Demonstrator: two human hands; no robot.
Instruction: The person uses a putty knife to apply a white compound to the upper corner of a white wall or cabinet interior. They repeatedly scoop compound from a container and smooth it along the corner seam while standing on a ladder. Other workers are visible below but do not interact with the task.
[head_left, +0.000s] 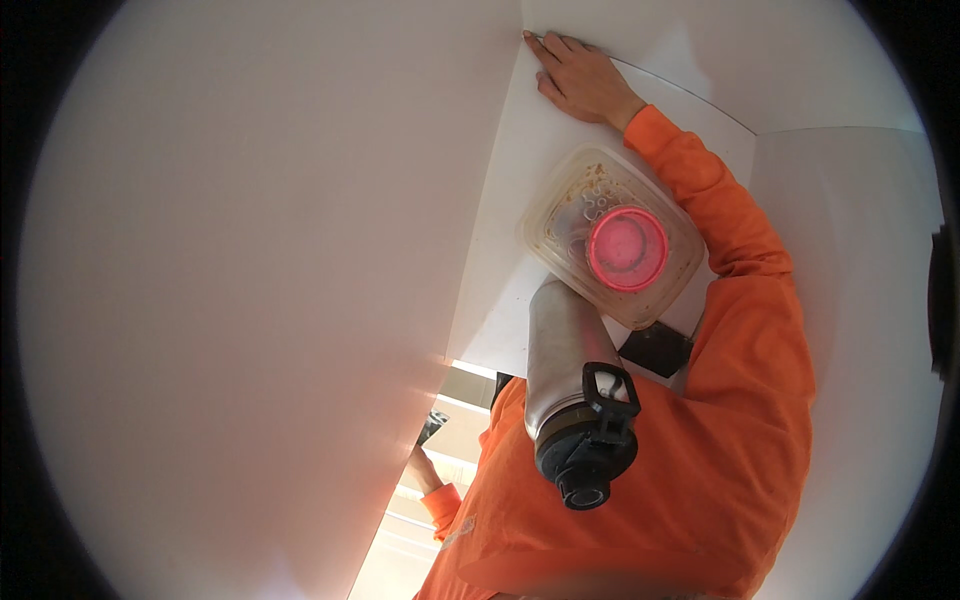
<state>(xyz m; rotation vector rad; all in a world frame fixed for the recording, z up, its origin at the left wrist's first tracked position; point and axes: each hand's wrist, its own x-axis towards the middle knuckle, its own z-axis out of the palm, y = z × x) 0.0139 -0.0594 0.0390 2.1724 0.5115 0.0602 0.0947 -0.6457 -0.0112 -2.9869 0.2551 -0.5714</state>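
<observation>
My sleeve is bright orange. At one o'clock of centre, the clear tub carries brown smears and a pink round lid. At five o'clock, the bottle is brushed silver with a black cap. The panels around are plain white.

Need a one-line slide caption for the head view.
Right hand flat on white door; steel bottle and used plastic container tucked under arm.

left hand | mostly hidden behind white panel | grasp unclear
</observation>
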